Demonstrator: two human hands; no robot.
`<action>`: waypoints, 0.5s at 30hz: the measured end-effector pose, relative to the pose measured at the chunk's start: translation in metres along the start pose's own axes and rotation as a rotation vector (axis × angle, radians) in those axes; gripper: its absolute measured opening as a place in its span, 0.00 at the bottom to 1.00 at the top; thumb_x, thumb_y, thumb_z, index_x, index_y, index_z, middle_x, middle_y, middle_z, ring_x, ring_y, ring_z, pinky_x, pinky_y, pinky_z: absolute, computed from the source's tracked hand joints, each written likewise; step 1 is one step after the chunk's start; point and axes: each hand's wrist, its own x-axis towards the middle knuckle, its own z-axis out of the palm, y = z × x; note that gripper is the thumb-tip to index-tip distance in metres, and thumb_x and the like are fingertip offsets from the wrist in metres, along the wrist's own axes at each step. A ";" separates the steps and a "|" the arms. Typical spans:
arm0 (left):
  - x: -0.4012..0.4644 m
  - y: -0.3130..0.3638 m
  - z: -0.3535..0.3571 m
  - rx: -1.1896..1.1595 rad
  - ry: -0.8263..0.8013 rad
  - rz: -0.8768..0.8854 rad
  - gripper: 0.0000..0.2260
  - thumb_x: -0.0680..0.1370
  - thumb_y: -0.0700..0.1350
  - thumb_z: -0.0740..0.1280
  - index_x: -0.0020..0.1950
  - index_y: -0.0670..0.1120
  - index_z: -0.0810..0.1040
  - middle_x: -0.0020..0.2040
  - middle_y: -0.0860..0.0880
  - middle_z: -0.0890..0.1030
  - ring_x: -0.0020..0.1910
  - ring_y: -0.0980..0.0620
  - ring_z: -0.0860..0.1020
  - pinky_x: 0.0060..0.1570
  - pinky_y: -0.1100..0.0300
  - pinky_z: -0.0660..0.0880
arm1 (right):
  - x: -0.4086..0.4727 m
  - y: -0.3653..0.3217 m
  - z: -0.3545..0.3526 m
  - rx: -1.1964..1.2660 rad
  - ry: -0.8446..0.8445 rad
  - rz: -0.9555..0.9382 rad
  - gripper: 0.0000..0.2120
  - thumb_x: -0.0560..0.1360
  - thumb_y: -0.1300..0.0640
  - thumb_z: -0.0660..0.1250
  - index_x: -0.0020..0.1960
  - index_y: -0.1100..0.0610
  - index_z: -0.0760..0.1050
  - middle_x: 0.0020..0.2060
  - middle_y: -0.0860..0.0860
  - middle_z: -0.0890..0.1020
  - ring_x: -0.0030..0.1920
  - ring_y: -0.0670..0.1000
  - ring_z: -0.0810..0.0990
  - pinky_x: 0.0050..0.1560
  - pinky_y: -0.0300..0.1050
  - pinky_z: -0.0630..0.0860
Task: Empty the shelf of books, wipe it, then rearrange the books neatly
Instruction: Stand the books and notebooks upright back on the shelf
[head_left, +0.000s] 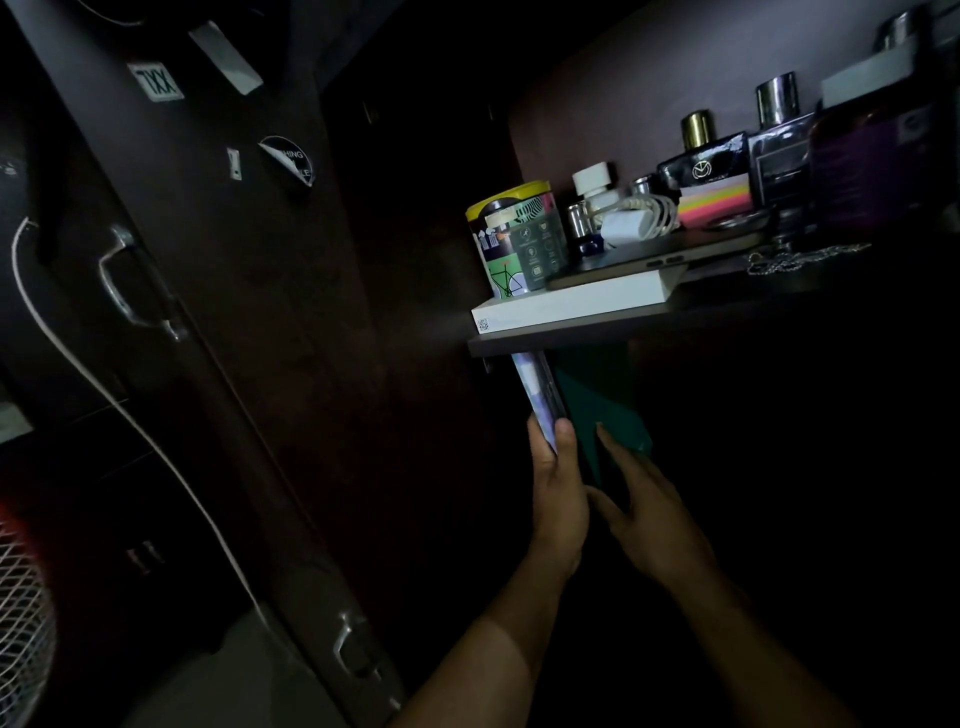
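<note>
Head view, dim light. Just below centre of the frame, the left hand (558, 483) grips the lower end of a pale book (535, 395) standing upright under the shelf (571, 340). Beside it, the right hand (644, 509) has straight fingers resting on a green book (597, 410) that leans against the first. On the shelf, right of centre: a white box (571, 304) carrying a yellow-lidded tin (514, 239), contents hidden, and a dark tablet (654, 257); behind these, a coiled white charger (636, 218), perfume bottles (727, 156), and sticky notes (714, 200). A cupboard door (182, 260) fills the left.
</note>
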 end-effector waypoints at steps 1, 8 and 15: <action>0.000 -0.001 -0.002 -0.011 -0.023 -0.048 0.24 0.79 0.67 0.55 0.75 0.64 0.60 0.67 0.70 0.69 0.62 0.79 0.67 0.66 0.72 0.63 | -0.001 0.000 0.000 0.005 0.005 0.015 0.35 0.80 0.47 0.66 0.81 0.42 0.51 0.79 0.49 0.60 0.77 0.51 0.62 0.71 0.45 0.63; -0.027 -0.005 -0.021 -0.026 -0.080 -0.223 0.21 0.84 0.62 0.56 0.68 0.52 0.77 0.63 0.52 0.82 0.64 0.54 0.79 0.68 0.53 0.73 | -0.039 -0.015 -0.013 -0.026 0.007 0.042 0.38 0.75 0.46 0.73 0.80 0.46 0.58 0.76 0.52 0.66 0.74 0.50 0.67 0.68 0.39 0.64; -0.040 0.045 -0.028 0.243 -0.067 -0.225 0.21 0.86 0.56 0.55 0.76 0.50 0.67 0.72 0.46 0.74 0.70 0.44 0.73 0.69 0.50 0.70 | -0.084 -0.054 -0.036 -0.138 -0.039 0.155 0.37 0.77 0.42 0.69 0.81 0.47 0.56 0.78 0.50 0.64 0.75 0.50 0.65 0.68 0.38 0.61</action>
